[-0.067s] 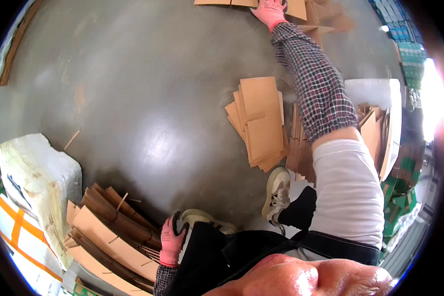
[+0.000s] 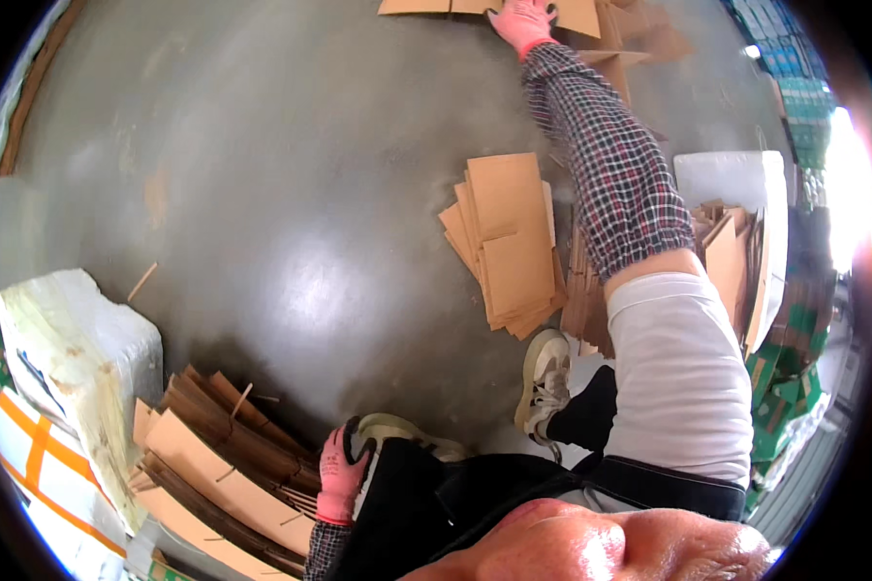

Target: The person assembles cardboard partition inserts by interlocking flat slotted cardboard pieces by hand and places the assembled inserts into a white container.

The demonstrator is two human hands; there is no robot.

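Note:
My right hand (image 2: pixel 523 23), in a pink glove with dark fingertips, reaches far forward to the top edge of the view. Its fingers are spread over the near edge of a flat brown cardboard piece (image 2: pixel 419 6); the fingertips are partly cut off by the frame. Slotted cardboard dividers (image 2: pixel 615 56) stand just right of it. My left hand (image 2: pixel 343 470), gloved the same way, hangs low beside my knee with thumb and fingers apart and nothing visible in it. Next to it lies a bundle of stacked cardboard strips (image 2: pixel 199 455).
A fanned pile of cardboard sheets (image 2: pixel 513 242) lies on the grey floor ahead of my shoes (image 2: pixel 548 378). White foam blocks stand at left (image 2: pixel 87 329) and right (image 2: pixel 731 179), the right one beside more cardboard (image 2: pixel 725 257). An orange-taped white box (image 2: pixel 34 450) is at lower left.
My right hand has slid slightly left along the cardboard edge. My left hand stays beside the knee, and the whole view has shifted a little.

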